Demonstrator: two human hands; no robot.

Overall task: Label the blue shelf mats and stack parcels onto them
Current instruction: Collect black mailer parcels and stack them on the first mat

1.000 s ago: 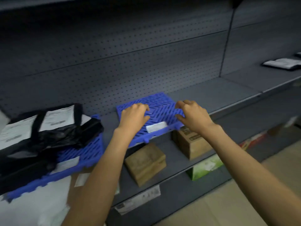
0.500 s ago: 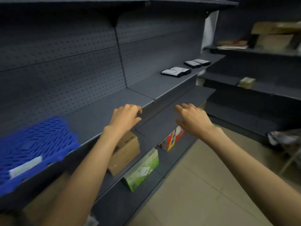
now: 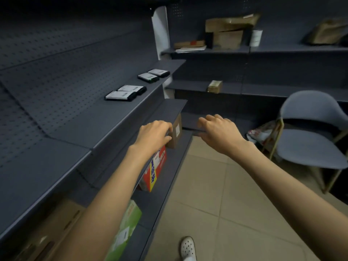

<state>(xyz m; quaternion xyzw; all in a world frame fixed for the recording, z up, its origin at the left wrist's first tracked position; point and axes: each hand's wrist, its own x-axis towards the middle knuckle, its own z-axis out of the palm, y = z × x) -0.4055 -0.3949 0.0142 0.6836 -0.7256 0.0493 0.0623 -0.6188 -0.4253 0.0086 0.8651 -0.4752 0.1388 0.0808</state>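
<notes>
No blue mat is in view now. My left hand (image 3: 153, 135) hovers in front of the grey shelf (image 3: 79, 129), fingers loosely curled and holding nothing. My right hand (image 3: 218, 129) floats over the aisle to its right, fingers apart and bare. Just behind my left hand a small brown cardboard parcel (image 3: 176, 131) stands on the lower shelf. Several flat black parcels with white labels (image 3: 120, 96) lie in a row further along the grey shelf.
A red and yellow box (image 3: 155, 171) and a green box (image 3: 126, 228) stand on the lower shelf under my left arm. A grey chair (image 3: 310, 140) stands at right. Cardboard boxes (image 3: 227, 32) fill the far top shelf. My white shoe (image 3: 187, 247) is on the tiled floor.
My view has swung right, away from the blue mats, which are out of frame. Both hands lifted off the mat and now hang in the air, holding nothing.
</notes>
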